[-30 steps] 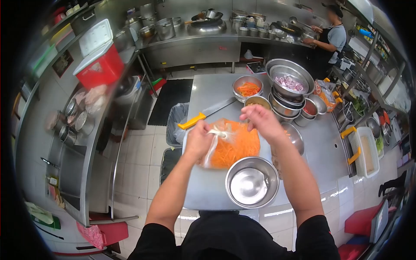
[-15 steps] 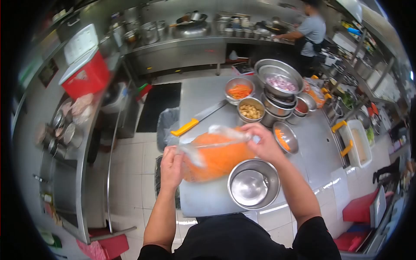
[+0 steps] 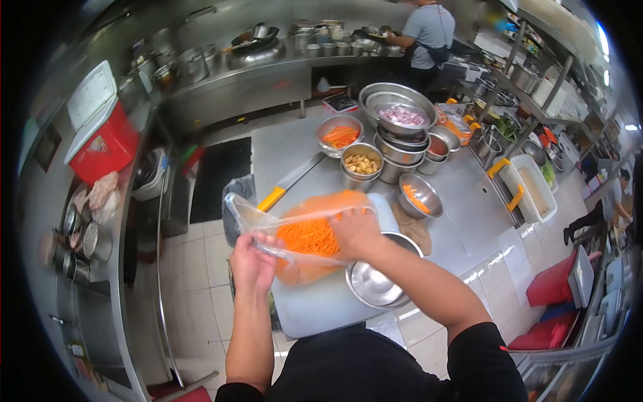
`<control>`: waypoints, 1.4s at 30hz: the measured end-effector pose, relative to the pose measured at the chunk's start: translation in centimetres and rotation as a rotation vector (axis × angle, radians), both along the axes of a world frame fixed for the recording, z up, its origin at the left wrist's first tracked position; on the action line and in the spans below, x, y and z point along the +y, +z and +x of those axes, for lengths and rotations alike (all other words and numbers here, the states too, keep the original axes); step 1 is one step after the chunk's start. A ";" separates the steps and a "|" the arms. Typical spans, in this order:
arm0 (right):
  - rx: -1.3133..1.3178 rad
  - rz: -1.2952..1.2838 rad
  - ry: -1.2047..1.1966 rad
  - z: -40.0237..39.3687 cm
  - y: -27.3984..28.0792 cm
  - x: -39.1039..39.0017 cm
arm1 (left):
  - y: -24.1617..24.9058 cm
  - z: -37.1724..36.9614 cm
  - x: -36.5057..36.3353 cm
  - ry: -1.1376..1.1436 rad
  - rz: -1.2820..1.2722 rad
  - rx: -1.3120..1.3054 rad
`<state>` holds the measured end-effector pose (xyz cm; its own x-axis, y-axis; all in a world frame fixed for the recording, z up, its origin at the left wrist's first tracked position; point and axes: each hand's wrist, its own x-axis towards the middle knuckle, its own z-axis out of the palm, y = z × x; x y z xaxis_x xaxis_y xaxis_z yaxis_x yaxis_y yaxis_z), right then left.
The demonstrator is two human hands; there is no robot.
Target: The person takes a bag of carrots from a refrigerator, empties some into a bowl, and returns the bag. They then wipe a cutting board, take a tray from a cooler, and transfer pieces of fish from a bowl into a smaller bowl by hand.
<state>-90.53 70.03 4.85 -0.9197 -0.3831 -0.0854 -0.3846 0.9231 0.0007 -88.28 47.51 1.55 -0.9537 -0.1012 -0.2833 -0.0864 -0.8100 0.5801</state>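
A clear plastic bag (image 3: 258,220) full of shredded carrot (image 3: 309,237) lies on the white cutting board (image 3: 315,309), its mouth spread wide. My left hand (image 3: 254,258) is closed on the near left edge of the bag's mouth. Over the carrot, my right hand (image 3: 355,233) reaches into the opening, its fingertips hidden there. Just below my right forearm stands a steel bowl (image 3: 376,285) with a shiny bare bottom. A knife with a yellow handle (image 3: 271,199) rests beyond the bag, blade pointing away to the right.
Behind the board stand bowls of carrot strips (image 3: 340,136), yellowish-brown chunks (image 3: 360,165) and chopped onion (image 3: 403,115) on stacked bowls. A small bowl (image 3: 420,196) with orange pieces sits at right, near a brown cloth (image 3: 410,228). A co-worker (image 3: 429,37) stands by the far stove.
My right hand has let go of the bag's rim and moved into its mouth. The bag now gapes, showing the carrot shreds. My left hand still holds the edge; the view has shifted right.
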 end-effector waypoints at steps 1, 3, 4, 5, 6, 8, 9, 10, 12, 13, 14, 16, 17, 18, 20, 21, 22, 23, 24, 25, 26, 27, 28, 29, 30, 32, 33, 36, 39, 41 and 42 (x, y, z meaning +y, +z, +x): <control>-0.102 0.007 -0.018 -0.7 1.3 0.3 | -2.2 -0.3 -1.5 -0.128 0.136 0.069; -0.213 0.023 -0.018 -1.9 2.0 0.6 | -5.4 -0.3 -4.1 -0.377 0.409 0.225; -0.225 0.029 -0.006 -2.4 1.8 0.8 | -2.8 1.0 -3.3 -0.343 0.302 0.140; -0.236 0.036 0.003 -2.9 1.4 0.9 | -1.5 1.9 -2.8 -0.330 -0.035 0.157; -0.099 0.020 0.063 -3.3 -0.4 0.7 | -0.5 2.5 -2.3 -0.316 -0.372 0.167; -0.263 -0.021 0.134 -4.3 -2.4 -0.6 | -0.9 2.9 -2.7 -0.401 -0.945 0.140; -0.346 -0.042 0.171 -4.3 -2.5 -1.6 | -1.2 2.8 -3.1 -0.474 -0.968 0.102; -0.292 -0.054 0.238 -3.9 -2.7 -2.3 | -1.4 2.6 -3.4 -0.544 -0.992 0.064; -0.174 -0.085 0.372 -2.8 -2.7 -4.0 | -0.5 2.1 -2.7 -0.420 -0.741 -0.021; -0.145 -0.035 0.380 -2.6 -2.9 -4.8 | -0.2 1.8 -2.5 -0.379 -0.544 -0.021; -0.119 0.017 0.385 -2.3 -3.2 -5.5 | -0.1 1.6 -2.4 -0.338 -0.346 -0.021; -0.069 0.055 0.392 -2.1 -3.9 -6.3 | 0.2 1.4 -2.3 -0.305 -0.177 0.011; -0.044 0.041 0.396 -2.3 -4.7 -6.5 | -0.1 1.5 -2.4 -0.300 -0.170 0.019; -0.016 0.028 0.402 -2.4 -4.9 -6.7 | -0.5 1.4 -2.6 -0.292 -0.162 0.030; -0.160 0.069 0.363 -3.1 -4.8 -7.0 | -0.9 1.7 -3.1 -0.262 -0.216 0.029; -0.231 0.089 0.338 -3.3 -4.6 -7.1 | -1.0 2.1 -3.3 -0.241 -0.277 0.018; -0.200 0.147 0.321 -3.0 -4.6 -7.3 | -1.0 2.7 -3.5 -0.222 -0.338 0.008; -0.164 0.208 0.303 -2.5 -4.6 -7.6 | -0.6 3.3 -3.6 -0.258 -0.448 -0.048; -0.127 0.269 0.285 -2.0 -4.7 -7.9 | 0.2 4.2 -3.8 -0.292 -0.559 -0.103; -0.099 0.313 0.278 -1.8 -5.8 -8.5 | 0.4 5.0 -3.9 -0.329 -0.671 -0.162; -0.067 0.357 0.271 -2.0 -7.3 -9.3 | 0.0 5.5 -4.1 -0.337 -0.625 -0.212; -0.035 0.399 0.266 -2.0 -7.1 -9.8 | -0.5 5.8 -4.1 -0.243 -0.471 -0.164; -0.037 0.320 0.267 -2.0 -6.8 -9.6 | -1.1 6.1 -4.0 -0.152 -0.315 -0.120; -0.042 0.241 0.266 -2.0 -6.5 -9.1 | -1.7 6.3 -3.9 -0.062 -0.159 -0.078; -0.046 0.162 0.264 -1.9 -5.9 -8.6 | -1.7 5.9 -3.6 0.005 -0.087 -0.014; -0.121 0.040 0.271 -2.5 -6.3 -7.7 | -2.8 5.7 -4.5 -0.157 0.151 0.128; -0.156 -0.017 0.280 -2.7 -5.9 -7.4 | -3.0 5.8 -5.0 -0.233 0.270 0.204; -0.203 -0.086 0.295 -3.4 -4.4 -5.7 | -2.9 5.6 -5.9 -0.542 0.209 0.219; -0.177 -0.491 0.346 -5.2 -4.8 -3.0 | 1.0 5.9 -3.4 -0.463 0.066 0.106; -0.182 -0.716 0.282 -4.8 -2.3 -2.1 | 2.8 5.1 -1.9 -0.396 0.064 0.147; -0.183 -0.828 0.248 -4.5 -1.1 -1.8 | 3.4 4.6 -1.5 -0.365 0.064 0.168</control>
<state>-95.01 68.25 3.79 -0.8013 -0.5735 0.1704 -0.5022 0.4901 -0.7125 -83.72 46.04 4.97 -0.9572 0.2654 -0.1155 -0.2834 -0.7782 0.5604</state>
